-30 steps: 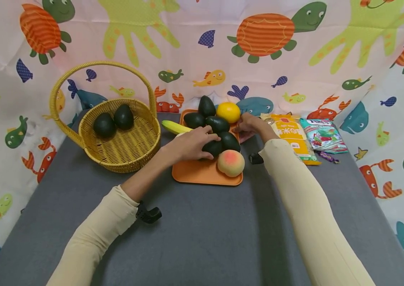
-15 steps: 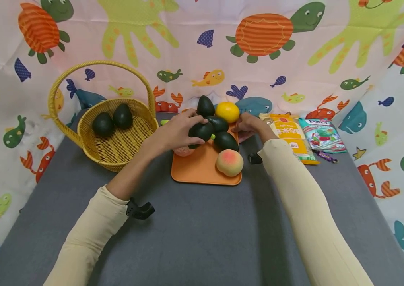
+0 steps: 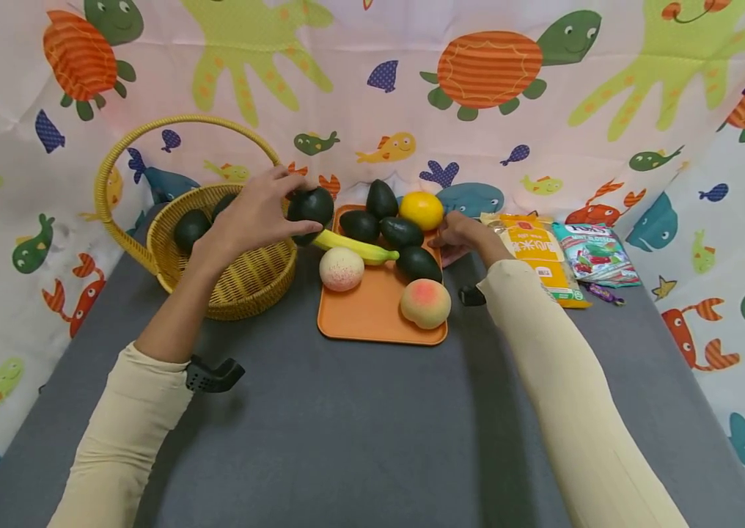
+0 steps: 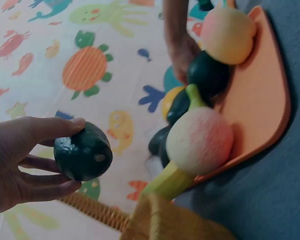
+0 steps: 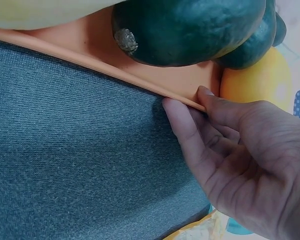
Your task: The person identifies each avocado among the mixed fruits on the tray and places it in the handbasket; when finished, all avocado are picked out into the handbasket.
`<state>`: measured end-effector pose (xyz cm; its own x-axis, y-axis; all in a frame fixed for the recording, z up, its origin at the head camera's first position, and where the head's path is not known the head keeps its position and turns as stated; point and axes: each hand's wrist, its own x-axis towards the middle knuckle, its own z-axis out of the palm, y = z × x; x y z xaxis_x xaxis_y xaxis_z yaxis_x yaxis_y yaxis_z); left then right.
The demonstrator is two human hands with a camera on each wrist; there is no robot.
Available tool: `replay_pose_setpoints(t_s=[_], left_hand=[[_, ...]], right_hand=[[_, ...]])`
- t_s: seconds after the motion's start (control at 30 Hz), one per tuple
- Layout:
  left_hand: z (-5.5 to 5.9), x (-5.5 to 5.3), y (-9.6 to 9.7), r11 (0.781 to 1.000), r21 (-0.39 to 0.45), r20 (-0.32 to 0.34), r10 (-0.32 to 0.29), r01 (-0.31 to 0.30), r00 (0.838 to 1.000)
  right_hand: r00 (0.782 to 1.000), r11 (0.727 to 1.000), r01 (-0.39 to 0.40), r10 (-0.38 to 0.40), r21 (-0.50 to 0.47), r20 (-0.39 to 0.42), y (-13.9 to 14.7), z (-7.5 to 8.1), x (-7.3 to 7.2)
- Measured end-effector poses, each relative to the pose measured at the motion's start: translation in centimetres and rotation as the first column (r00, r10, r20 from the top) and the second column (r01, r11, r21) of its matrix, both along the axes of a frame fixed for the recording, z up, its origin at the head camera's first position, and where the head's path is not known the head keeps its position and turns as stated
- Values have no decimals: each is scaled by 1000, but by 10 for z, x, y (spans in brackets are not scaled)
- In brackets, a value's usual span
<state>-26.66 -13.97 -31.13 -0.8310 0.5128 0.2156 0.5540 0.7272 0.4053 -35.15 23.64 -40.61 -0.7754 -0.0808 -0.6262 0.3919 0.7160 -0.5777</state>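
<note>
A dark green avocado (image 4: 84,152) is gripped between the thumb and fingers of my left hand (image 3: 257,209), at the right rim of the wicker basket (image 3: 250,293). Two more avocados lie inside that basket, one partly hidden behind the hand. My right hand (image 5: 255,155) pinches the right edge of the orange tray (image 3: 379,323), thumb on the rim and fingers below. On the tray sit several avocados (image 3: 419,264), a lemon (image 3: 421,210), a banana (image 3: 362,249), a pale peach (image 3: 342,269) and a redder peach (image 3: 425,303).
The basket's tall handle (image 3: 189,119) arches above its opening. Right of the tray lie a yellow food bag (image 3: 537,257), a teal candy bag (image 3: 595,253) and a purple-wrapped candy (image 3: 605,293). A patterned cloth (image 3: 346,88) hangs behind the grey table (image 3: 372,425).
My left hand has picked up an avocado from the tray and carried it left to the basket's edge, uncovering the banana and the pale peach. My right hand stays on the tray.
</note>
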Motion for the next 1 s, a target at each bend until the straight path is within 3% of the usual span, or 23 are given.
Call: replay_pose_setpoints(t_s=[0.23,0.47,0.63,0.87,1.0], left_hand=[[6,1,-30,998,-26,37,55,-54,998],[1,-7,-55,989,41,6,139,-139,990],[-10,-26,-64,974,56,-5,220,-219,976],[-33,-61,-65,963,-38,108,270,-268,957],[-36,-67,-65,955,-74,144,295,-287,945]], right_hand=[[1000,1000,9,-9,7,21,0,0,-2],[1000,999,0,-1,32,26,1,-1,-4],[1000,1000,-5,5,26,6,2,-2,-3],[1000,1000,-5,5,24,9,3,-3,-4],[1000,999,-14,14,31,2,4,-2,-3]])
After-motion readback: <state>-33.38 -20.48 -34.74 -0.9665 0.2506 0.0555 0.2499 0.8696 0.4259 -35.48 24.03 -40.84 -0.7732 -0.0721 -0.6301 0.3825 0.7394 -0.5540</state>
